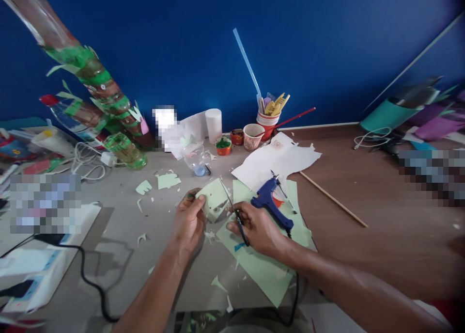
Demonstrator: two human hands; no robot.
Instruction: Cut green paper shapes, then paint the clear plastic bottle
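Note:
My left hand (pixel 189 220) pinches a small piece of pale green paper (pixel 214 197) and holds it up over the floor. My right hand (pixel 254 229) is closed on black-handled scissors (pixel 234 212), whose blades reach into the edge of that paper. Below my right hand lies a larger pale green sheet (pixel 265 265). A blue glue gun (pixel 271 202) rests on it just right of my hand, its black cord running toward me.
Green paper scraps (pixel 167 180) litter the floor. A white sheet (pixel 276 161), paint cups (pixel 253 135), a cup of tools (pixel 268 117), a paper roll (pixel 213 124), a wooden stick (pixel 332 198) and a painted bottle tree (pixel 94 86) stand around. A black cable (pixel 90 275) crosses left.

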